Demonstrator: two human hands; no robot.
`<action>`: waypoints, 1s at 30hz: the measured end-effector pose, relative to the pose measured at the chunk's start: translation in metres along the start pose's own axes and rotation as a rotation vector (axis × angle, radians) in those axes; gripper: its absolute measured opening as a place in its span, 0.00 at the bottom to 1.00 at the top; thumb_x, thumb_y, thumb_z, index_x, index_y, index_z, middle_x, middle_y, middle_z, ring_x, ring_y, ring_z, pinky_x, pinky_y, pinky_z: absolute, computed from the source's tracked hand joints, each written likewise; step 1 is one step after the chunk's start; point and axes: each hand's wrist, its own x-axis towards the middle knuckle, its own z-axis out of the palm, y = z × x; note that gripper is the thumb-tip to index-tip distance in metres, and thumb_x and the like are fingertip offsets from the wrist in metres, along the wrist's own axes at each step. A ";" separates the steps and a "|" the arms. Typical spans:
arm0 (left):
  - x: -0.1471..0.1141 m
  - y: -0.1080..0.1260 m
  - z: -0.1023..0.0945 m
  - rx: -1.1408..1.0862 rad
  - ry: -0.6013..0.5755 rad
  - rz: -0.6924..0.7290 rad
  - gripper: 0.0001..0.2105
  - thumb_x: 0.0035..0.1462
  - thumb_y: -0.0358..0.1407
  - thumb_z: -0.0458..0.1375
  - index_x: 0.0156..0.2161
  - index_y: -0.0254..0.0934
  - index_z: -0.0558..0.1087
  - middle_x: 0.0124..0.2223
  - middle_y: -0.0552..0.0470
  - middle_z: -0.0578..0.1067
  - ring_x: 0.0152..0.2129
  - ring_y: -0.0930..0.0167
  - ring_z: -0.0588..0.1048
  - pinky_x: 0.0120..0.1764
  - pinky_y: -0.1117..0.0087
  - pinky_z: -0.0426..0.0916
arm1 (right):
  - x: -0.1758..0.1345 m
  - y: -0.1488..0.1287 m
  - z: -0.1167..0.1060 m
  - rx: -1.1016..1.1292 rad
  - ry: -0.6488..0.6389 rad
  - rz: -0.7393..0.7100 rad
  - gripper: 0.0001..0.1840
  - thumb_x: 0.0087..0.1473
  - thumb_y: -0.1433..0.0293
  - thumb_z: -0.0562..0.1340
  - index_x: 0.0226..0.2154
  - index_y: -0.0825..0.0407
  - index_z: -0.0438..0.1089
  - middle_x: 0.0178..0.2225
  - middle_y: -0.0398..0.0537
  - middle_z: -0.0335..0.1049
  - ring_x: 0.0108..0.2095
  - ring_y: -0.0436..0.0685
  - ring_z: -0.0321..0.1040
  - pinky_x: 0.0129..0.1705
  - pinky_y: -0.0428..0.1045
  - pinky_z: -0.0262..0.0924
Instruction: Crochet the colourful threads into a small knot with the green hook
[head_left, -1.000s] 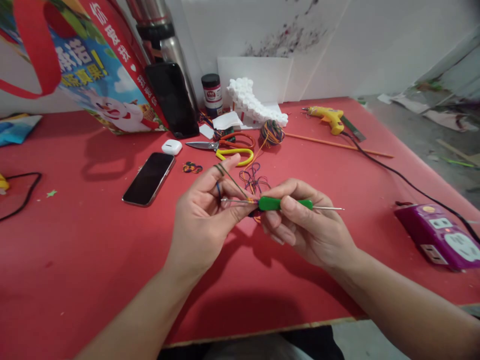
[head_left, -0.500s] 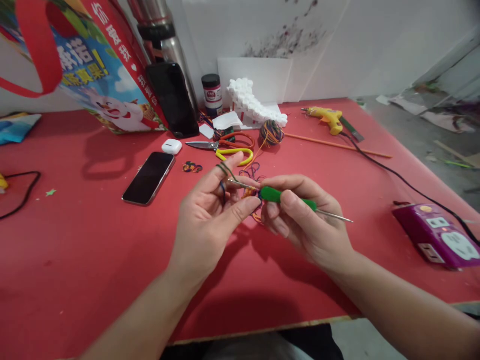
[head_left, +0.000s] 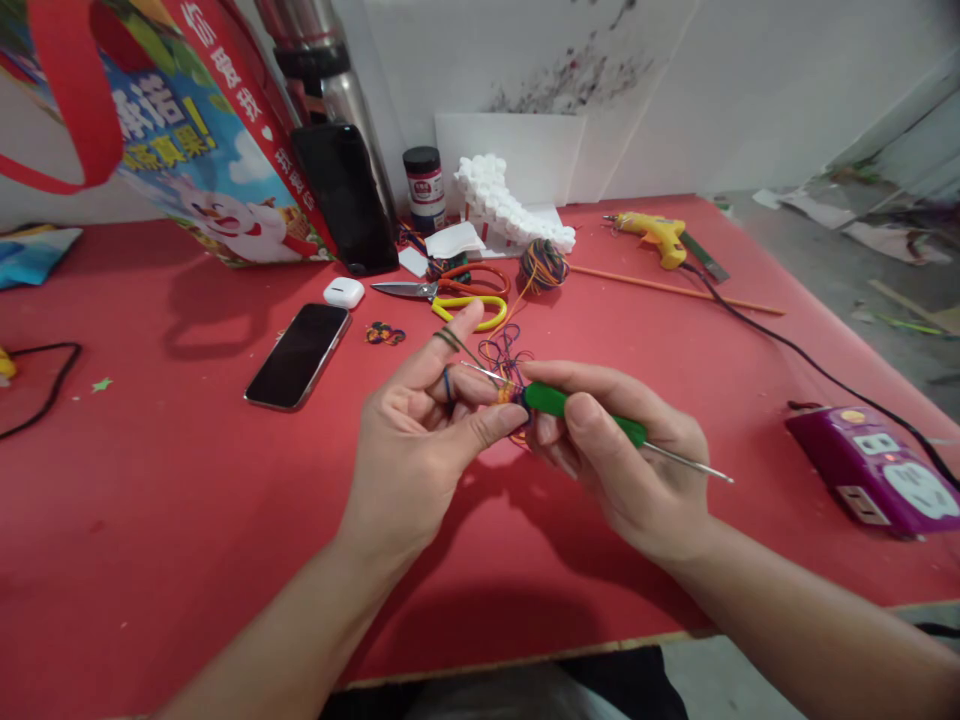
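Note:
Between thumb and fingers, my left hand (head_left: 420, 430) pinches a small multicoloured crochet piece (head_left: 508, 395), with orange and purple stitches showing. Dark green yarn wraps round its raised index finger, and a blue strand loops another finger. My right hand (head_left: 630, 450) is closed on the green handle of a crochet hook (head_left: 551, 400). The hook's thin metal shaft reaches left over the crochet piece; its other metal end sticks out to the right. Loose yarn (head_left: 504, 345) lies in tangled loops behind the fingers, with a strand running to a multicoloured yarn ball (head_left: 544, 268).
Beyond my hands lie scissors (head_left: 450, 295), a phone (head_left: 300, 355), a white earphone case (head_left: 344, 292) and a small crocheted scrap (head_left: 385, 333). A yellow glue gun (head_left: 652, 238), an orange stick (head_left: 675, 288) and a purple power socket (head_left: 874, 470) are on the right.
My right hand has shifted slightly right and down, and the crochet hook slants more, its rear end lower. The yarn at my left index finger is drawn straighter towards the piece.

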 end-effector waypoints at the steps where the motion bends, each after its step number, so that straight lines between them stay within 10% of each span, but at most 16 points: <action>1: -0.001 -0.001 0.001 -0.012 0.006 -0.010 0.34 0.48 0.28 0.78 0.61 0.48 0.81 0.29 0.61 0.76 0.29 0.78 0.76 0.40 0.80 0.77 | 0.000 -0.001 0.000 -0.050 0.010 -0.010 0.12 0.72 0.64 0.65 0.53 0.43 0.82 0.30 0.43 0.76 0.27 0.49 0.70 0.28 0.46 0.67; 9: -0.003 -0.004 0.005 0.008 0.035 -0.016 0.37 0.52 0.29 0.77 0.67 0.45 0.76 0.31 0.60 0.80 0.29 0.75 0.78 0.38 0.76 0.77 | 0.000 0.003 -0.001 -0.443 0.043 -0.211 0.13 0.73 0.66 0.62 0.54 0.44 0.80 0.44 0.50 0.83 0.37 0.56 0.77 0.44 0.55 0.74; 17: 0.003 -0.002 0.002 -0.046 -0.024 -0.101 0.34 0.43 0.26 0.79 0.58 0.41 0.81 0.29 0.60 0.78 0.29 0.75 0.78 0.40 0.75 0.76 | 0.007 0.005 -0.010 -0.535 -0.200 -0.481 0.19 0.71 0.73 0.61 0.61 0.45 0.74 0.46 0.52 0.83 0.36 0.57 0.74 0.40 0.55 0.72; 30: 0.002 -0.006 0.003 -0.116 -0.048 -0.110 0.23 0.45 0.29 0.79 0.49 0.40 0.85 0.29 0.59 0.76 0.29 0.77 0.76 0.38 0.78 0.75 | -0.001 0.011 -0.006 -0.604 -0.079 -0.473 0.23 0.72 0.70 0.62 0.66 0.45 0.72 0.46 0.54 0.81 0.41 0.61 0.76 0.45 0.57 0.74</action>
